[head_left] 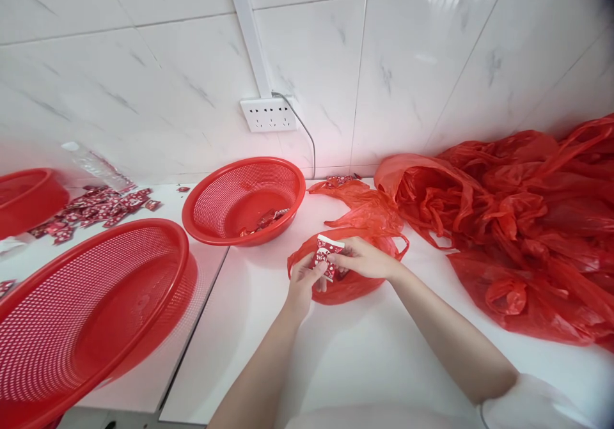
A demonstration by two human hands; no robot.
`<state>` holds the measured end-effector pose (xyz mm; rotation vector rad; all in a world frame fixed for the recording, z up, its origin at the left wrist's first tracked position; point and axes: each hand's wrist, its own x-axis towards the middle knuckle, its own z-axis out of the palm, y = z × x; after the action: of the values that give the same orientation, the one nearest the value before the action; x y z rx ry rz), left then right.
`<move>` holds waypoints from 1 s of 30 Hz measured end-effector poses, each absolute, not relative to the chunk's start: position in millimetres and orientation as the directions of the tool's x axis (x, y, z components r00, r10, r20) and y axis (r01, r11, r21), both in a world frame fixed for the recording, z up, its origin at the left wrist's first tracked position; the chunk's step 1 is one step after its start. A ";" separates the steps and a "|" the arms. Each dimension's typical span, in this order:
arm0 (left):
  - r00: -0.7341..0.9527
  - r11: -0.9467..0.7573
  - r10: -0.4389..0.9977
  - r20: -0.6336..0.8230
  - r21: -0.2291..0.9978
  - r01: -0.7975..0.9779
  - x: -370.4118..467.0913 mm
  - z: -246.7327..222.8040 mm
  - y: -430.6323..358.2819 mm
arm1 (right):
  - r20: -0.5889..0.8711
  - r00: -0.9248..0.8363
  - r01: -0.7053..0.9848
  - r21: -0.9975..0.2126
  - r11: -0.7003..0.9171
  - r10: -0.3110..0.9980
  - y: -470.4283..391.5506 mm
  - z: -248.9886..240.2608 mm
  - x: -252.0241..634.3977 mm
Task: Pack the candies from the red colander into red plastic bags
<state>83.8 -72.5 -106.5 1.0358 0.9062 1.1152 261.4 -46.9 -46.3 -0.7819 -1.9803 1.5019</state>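
Between my two hands is a small red-and-white printed packet (324, 256), held upright with its printed side toward me. My left hand (305, 277) pinches its lower left part, thumb across the front. My right hand (363, 257) grips its right side with thumb and fingers. Right beneath and behind both hands lies an open red plastic bag (338, 295) on the white table. Dark red contents show a little inside it, partly hidden by my right hand.
A red plastic basket (205, 221) with a few packets stands behind on the left; a larger red basket (181, 250) is nearer. Loose packets (110, 205) and a clear bottle (96, 163) lie far left. Piled red bags (537, 218) cover the right. A cable (307, 132) hangs from the socket.
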 end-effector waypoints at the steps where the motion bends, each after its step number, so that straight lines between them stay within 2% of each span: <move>1: 0.225 0.129 0.972 -0.065 0.951 -0.281 83.1 -107.7 -72.1 | 0.077 -0.703 0.113 -0.969 0.218 0.707 -47.1 -46.8 261.0; 4: 0.265 0.165 0.961 -0.081 0.935 -0.313 81.7 -110.2 -71.8 | 0.115 -0.732 0.071 -0.967 0.243 0.671 -47.0 -48.6 259.8; 8: 0.291 0.149 0.954 -0.069 0.954 -0.260 82.1 -111.7 -73.5 | 0.168 -0.705 0.047 -0.958 0.282 0.689 -47.4 -48.5 256.2; 11: 0.250 0.105 0.967 -0.044 0.966 -0.237 83.1 -111.7 -73.9 | 0.191 -0.700 0.048 -0.949 0.312 0.688 -49.4 -48.5 254.6; 14: 0.190 0.070 0.981 -0.027 0.972 -0.224 82.3 -110.4 -71.9 | 0.135 -0.704 0.110 -0.949 0.295 0.697 -48.1 -50.8 257.9; 17: 0.127 0.047 0.992 -0.021 0.978 -0.205 80.0 -110.2 -68.6 | 0.106 -0.573 0.267 -0.914 0.307 0.812 -36.9 -45.8 263.1; 19: 0.106 0.049 0.994 -0.029 0.981 -0.186 78.9 -111.3 -67.2 | 0.181 -0.408 0.369 -0.864 0.343 0.895 -24.7 -30.3 262.9; 21: 0.112 0.058 0.993 -0.039 0.983 -0.176 78.6 -112.8 -66.9 | 0.257 -0.341 0.407 -0.827 0.389 0.904 -12.3 -4.6 258.2; 24: 0.128 0.054 0.991 -0.034 0.987 -0.155 78.8 -113.7 -68.3 | 0.291 -0.415 0.399 -0.793 0.461 0.862 -1.6 34.4 246.8; 26: 0.130 0.033 0.991 -0.021 0.996 -0.088 78.7 -112.7 -69.7 | 0.309 -0.463 0.392 -0.769 0.505 0.831 -2.7 44.0 240.9; 30: 0.129 -0.076 0.990 0.063 0.992 0.099 79.7 -108.8 -71.9 | 0.265 -0.569 0.387 -0.749 0.538 0.779 -18.5 7.5 241.0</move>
<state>79.7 -71.9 -108.8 1.3939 1.1566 1.1144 241.0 -18.5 7.5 -0.9386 -2.1855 0.8633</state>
